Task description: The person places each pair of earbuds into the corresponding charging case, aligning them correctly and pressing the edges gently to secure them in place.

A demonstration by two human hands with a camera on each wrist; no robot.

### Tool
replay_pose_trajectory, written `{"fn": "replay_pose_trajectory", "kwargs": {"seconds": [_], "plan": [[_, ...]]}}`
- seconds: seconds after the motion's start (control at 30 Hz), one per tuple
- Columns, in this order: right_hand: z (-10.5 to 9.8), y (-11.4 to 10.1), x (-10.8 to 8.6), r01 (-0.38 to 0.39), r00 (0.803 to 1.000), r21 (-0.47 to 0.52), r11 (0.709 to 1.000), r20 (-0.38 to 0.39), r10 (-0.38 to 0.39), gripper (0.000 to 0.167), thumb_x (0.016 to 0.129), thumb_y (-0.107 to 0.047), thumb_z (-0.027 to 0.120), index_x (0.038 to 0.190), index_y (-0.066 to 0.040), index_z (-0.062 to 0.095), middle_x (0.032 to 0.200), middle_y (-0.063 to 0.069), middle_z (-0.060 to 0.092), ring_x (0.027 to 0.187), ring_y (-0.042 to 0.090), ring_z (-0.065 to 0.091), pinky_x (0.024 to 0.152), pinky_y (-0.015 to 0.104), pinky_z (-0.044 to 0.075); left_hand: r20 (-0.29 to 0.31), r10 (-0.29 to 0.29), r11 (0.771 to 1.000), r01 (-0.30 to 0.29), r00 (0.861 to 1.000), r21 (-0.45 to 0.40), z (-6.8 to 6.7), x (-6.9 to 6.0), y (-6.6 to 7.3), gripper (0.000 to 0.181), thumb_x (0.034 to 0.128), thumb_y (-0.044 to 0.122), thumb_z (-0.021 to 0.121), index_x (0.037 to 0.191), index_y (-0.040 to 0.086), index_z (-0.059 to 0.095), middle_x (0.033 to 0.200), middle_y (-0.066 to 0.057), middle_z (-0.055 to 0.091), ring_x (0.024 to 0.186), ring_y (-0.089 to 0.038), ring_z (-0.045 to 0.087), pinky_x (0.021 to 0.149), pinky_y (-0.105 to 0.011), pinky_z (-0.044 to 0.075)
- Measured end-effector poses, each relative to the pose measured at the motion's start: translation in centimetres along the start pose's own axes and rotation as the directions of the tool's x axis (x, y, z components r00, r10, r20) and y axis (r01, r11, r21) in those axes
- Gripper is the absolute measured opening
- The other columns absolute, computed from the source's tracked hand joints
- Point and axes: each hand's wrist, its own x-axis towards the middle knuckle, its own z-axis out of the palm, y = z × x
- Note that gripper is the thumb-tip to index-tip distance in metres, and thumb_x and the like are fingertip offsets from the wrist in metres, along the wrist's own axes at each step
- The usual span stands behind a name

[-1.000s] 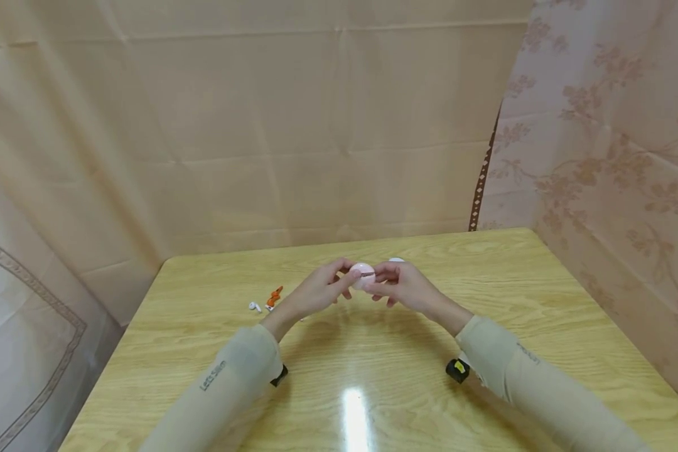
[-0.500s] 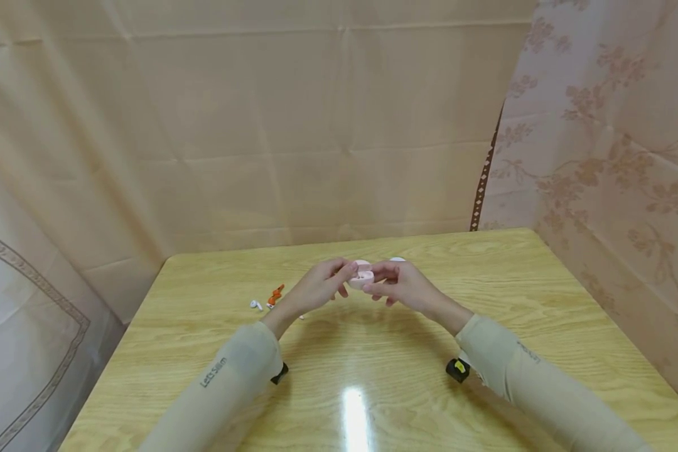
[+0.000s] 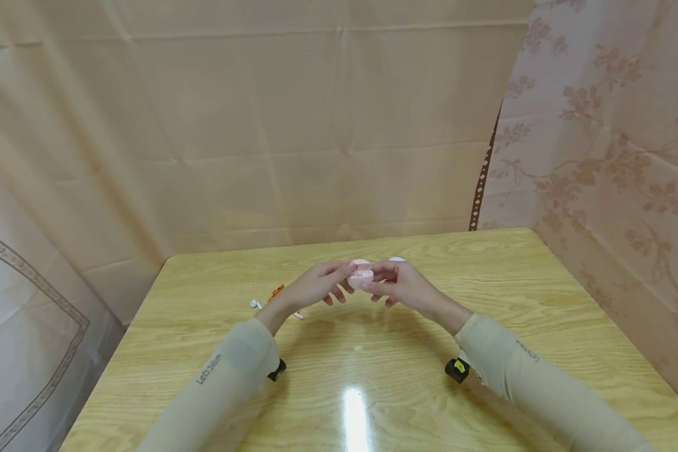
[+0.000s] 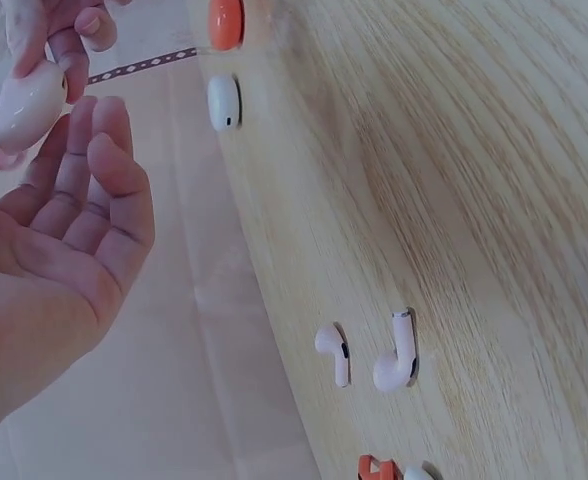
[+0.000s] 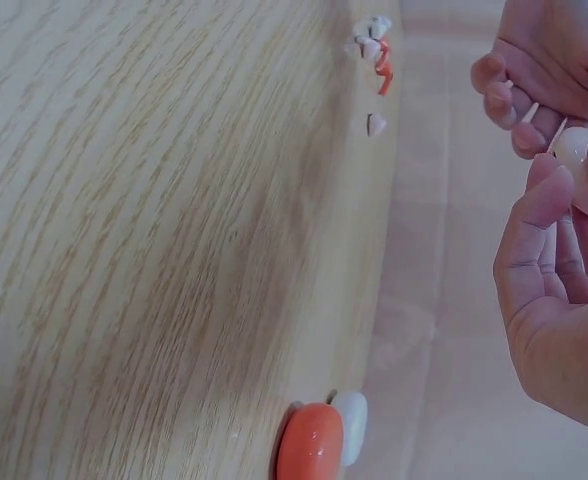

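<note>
Pink case (image 3: 361,280): one, lid raised, held above the table (image 3: 361,339) between both hands.
Left hand (image 3: 318,285): thumb and index finger pinching the lid side of the pink case; the other fingers loosely bent.
Right hand (image 3: 403,284): thumb and fingers gripping the opposite side, near the base.
Arms: two, reaching forward and angled inward until the hands nearly meet.
White case (image 5: 350,425): one, lying beyond the right hand.
Orange case (image 5: 311,443): one, beside the white case.
Pale pink buds (image 4: 398,360): two, near each other, apart from the cases.
White buds (image 3: 254,304): at least one; full count unclear.
Orange buds (image 3: 276,291): at least one, partly behind the left arm; full count unclear.
</note>
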Motion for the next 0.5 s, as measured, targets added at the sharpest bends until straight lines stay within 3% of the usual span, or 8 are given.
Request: {"fn": "replay_pose_trajectory", "kwargs": {"seconds": [0.5], "plan": [[-0.84,0.03,-0.14,-0.053,0.998,0.055,0.997,-0.020,0.054,0.048,0.095,-0.023,0.075,0.133,0.002,0.059,0.113,0.013,0.070,0.088,0.023,0.069,0.068,0.035,0.056,-0.038,-0.012,0.998,0.015,0.999,0.060,-0.74,-0.77,-0.89,0.050,0.1086,0.047,0.041,0.128,0.007,0.063,0.109,-0.011,0.068,0.091,-0.025,0.068,0.073,-0.038,0.053]]}}
